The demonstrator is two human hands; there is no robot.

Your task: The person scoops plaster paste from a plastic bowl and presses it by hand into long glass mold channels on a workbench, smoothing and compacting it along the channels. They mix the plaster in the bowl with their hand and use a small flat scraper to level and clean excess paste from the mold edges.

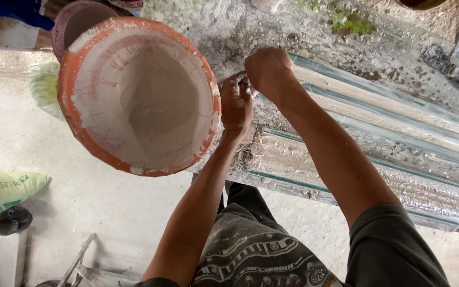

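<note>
Dusty bench — both hands pinched together beside mould.

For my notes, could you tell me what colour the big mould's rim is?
Orange, smeared with white plaster, on the mould; the head view shows it best.

Wore a dark grey short sleeve on the right arm. Bare forearms, dusted with white flecks. Dark trousers patterned with pale swirling print.

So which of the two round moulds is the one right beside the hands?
The big orange-rimmed mould with the white-coated inside; the left hand sits against its right edge. The other, pinkish mould, lies behind it at the upper left, partly hidden.
</note>
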